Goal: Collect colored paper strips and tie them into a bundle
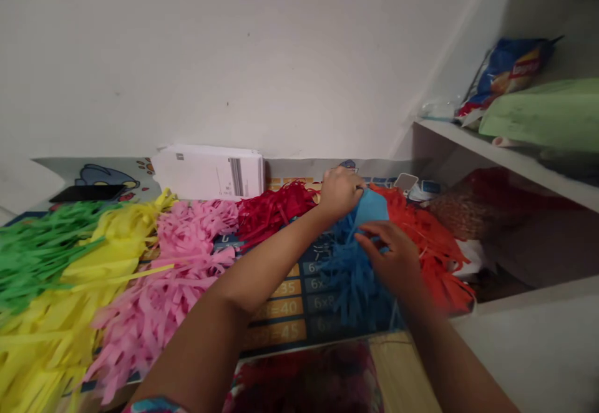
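Note:
My left hand (341, 191) pinches the top of a blue crepe-paper fringe (353, 276), near its solid blue band (372, 208). My right hand (390, 257) lies lower on the same fringe, fingers pressed against the strips. An orange-red paper fringe (433, 244) sits just right of the blue one, and a crimson fringe (274, 210) lies left of my left hand. Further left, pink (173, 288), yellow (79, 276) and green (42, 257) fringes overlap in a row. All of them rest on a printed multiplication-table mat (281, 301), partly hidden by my forearms.
A stack of white papers (210, 173) and a black phone (88, 193) sit against the wall at the back. To the right, a white shelf (505, 151) holds a blue snack bag (505, 70) and a green cloth (543, 116). Reddish fabric (486, 204) fills the space below it.

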Available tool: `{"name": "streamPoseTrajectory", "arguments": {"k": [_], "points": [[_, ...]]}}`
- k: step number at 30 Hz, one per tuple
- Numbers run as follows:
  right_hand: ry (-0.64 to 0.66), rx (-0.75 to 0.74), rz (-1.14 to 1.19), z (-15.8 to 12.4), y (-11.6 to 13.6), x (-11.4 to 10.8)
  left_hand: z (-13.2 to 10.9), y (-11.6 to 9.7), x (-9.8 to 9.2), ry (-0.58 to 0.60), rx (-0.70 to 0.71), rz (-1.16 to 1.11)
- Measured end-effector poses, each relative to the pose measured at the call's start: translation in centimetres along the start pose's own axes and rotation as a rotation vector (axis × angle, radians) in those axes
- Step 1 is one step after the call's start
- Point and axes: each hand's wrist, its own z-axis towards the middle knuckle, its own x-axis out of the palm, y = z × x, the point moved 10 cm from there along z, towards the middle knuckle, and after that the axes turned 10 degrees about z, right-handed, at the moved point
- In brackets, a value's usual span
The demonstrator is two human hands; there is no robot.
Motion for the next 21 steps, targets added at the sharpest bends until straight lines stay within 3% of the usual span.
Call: {"name": "streamPoseTrajectory", "arguments": {"k": [4,7,9,15,21], "points": [[-0.177,0.005,-0.226,0.2,-0.4,2.1,-0.8,-0.9,-1.1,-0.011,0.090,0.138],[-0.133,0.096,-0.343,1.2,-2.2,3.2,-1.8,-1.1,-1.4,-0.011,0.157,0.217],[-0.100,0.150,-0.356,1.5,-3.3,2.8,-2.1,-0.9,-1.8,-0.007,0.183,0.241],[-0.068,0.179,0.024,2.7,-4.6,-0.3,-2.6,-0.2,-2.1,0.073,0.203,0.167],[0.121,0.389,0.336,3.2,-6.4,0.4,-2.2,-0.4,-0.7,0.209,0.232,0.083]]}}
